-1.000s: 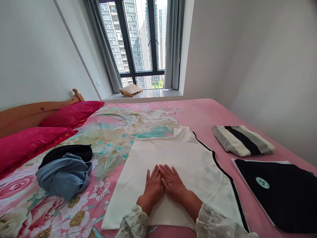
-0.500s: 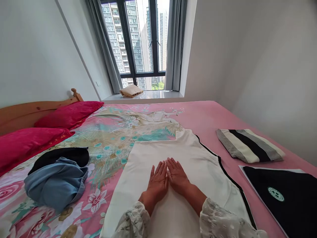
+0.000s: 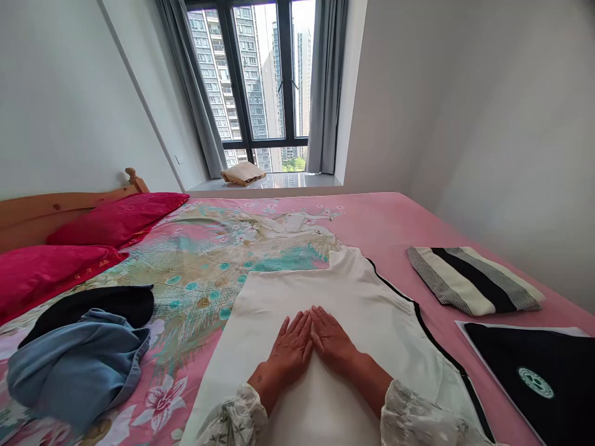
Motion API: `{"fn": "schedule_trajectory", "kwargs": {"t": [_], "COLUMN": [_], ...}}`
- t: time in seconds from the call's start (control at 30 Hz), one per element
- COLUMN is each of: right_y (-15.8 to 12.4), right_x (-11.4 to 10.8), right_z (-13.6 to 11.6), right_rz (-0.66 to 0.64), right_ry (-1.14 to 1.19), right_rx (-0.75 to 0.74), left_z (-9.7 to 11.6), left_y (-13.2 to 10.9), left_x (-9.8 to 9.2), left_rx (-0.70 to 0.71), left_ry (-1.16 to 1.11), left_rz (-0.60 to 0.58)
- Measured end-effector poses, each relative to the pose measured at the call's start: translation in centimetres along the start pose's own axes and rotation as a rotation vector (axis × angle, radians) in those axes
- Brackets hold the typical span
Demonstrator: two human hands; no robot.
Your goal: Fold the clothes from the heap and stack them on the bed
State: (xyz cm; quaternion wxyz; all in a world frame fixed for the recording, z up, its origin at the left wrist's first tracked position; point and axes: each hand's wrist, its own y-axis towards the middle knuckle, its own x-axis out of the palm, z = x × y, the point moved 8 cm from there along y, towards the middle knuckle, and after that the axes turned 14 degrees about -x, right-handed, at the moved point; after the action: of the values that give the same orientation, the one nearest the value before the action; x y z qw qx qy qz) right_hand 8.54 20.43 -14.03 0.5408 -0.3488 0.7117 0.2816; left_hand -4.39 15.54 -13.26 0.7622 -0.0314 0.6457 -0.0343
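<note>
A white garment [image 3: 372, 310] with a black edge trim lies spread flat on the pink floral bed [image 3: 385, 217]. My left hand [image 3: 290, 350] and my right hand [image 3: 332, 337] rest side by side on its middle, palms down, fingers stretched out flat and touching at the index fingers. Neither hand holds anything. Patterned white sleeves cover both wrists.
A crumpled blue and black clothes heap [image 3: 79, 353] lies at the left. A folded striped garment [image 3: 474, 280] and a flat black garment with a round logo [image 3: 539, 378] lie at the right. Two red pillows [image 3: 116, 217] sit by the wooden headboard. A tan bundle [image 3: 243, 174] rests on the windowsill.
Both hands slid a little forward over the white garment, staying flat and together. The view drifted rightward, so the clothes heap sits nearer the left edge.
</note>
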Motion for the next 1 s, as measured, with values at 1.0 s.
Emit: {"fn": "schedule_trajectory", "kwargs": {"t": [1.0], "right_y": [9.2], "right_x": [0.4], "right_z": [6.8], "right_rz": [-0.023], "right_ry": [0.011], "right_rx": [-0.132], "left_z": [-8.9], "left_y": [11.3], "left_x": [0.3], "left_rx": [-0.202], "left_ry": [0.036], "left_rz": [0.003]}}
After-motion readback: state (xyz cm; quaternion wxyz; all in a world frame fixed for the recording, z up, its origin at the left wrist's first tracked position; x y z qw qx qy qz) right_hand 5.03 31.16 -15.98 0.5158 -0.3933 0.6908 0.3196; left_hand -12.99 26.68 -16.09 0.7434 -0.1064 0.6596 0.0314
